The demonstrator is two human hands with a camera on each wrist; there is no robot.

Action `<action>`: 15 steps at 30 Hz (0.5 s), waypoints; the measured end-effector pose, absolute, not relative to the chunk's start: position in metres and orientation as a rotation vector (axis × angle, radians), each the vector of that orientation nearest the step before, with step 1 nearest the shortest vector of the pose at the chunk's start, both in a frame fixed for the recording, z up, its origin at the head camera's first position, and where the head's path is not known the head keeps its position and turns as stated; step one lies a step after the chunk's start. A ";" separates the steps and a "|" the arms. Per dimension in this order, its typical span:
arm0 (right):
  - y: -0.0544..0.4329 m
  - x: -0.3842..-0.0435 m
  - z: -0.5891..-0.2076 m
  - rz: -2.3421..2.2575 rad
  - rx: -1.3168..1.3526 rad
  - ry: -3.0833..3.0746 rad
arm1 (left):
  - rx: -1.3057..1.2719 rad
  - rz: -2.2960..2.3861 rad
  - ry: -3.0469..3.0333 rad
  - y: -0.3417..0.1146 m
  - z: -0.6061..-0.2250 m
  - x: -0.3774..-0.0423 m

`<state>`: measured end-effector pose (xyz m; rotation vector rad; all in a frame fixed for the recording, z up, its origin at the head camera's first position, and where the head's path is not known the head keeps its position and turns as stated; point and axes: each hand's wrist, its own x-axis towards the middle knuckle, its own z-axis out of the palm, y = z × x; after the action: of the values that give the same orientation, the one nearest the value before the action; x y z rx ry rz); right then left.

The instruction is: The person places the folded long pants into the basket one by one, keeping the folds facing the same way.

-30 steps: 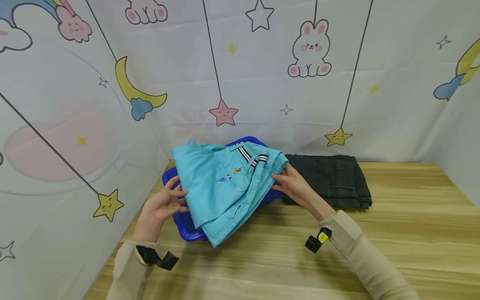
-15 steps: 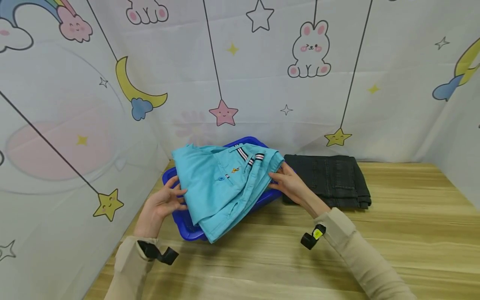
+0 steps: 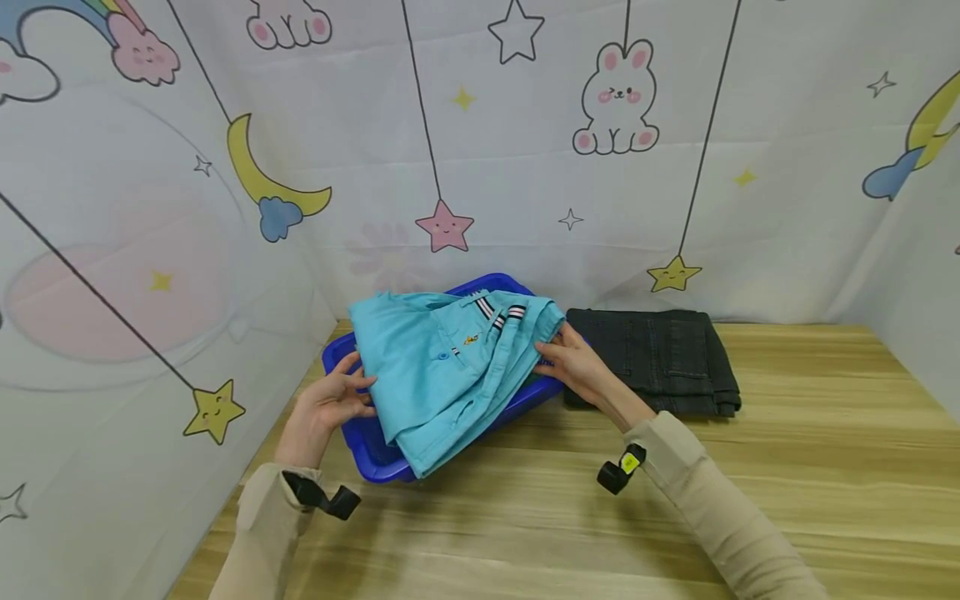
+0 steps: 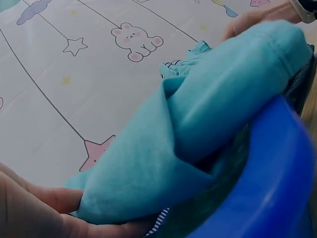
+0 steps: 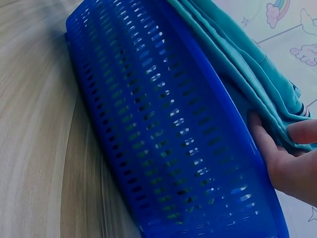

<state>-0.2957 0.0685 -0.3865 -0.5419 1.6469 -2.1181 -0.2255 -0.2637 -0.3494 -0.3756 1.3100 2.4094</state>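
Both hands, left point(image 3: 330, 406) and right point(image 3: 573, 367), pinch folded teal shorts point(image 3: 442, 367) atop the blue basket point(image 3: 375, 454); dark jeans point(image 3: 660, 358) lie folded at three o'clock.

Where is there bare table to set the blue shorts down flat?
Bare wood lies in front of the basket and the dark folded trousers, between the two sleeves, and right of the trousers toward the curtain. The back left is crowded: the shorts, left hand and right hand sit over the basket.
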 end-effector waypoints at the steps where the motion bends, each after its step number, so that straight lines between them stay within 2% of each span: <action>1: 0.068 -0.296 -0.386 -2.114 -0.538 1.647 | -0.384 2.413 1.308 -0.264 -0.350 -0.226; 15: 0.069 -0.298 -0.390 -1.981 -0.500 1.784 | -0.422 2.395 1.326 -0.267 -0.355 -0.232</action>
<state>-0.2977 0.0686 -0.3899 -0.4999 1.7841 -1.9809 -0.2318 -0.2669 -0.3546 -0.4225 1.3260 2.3951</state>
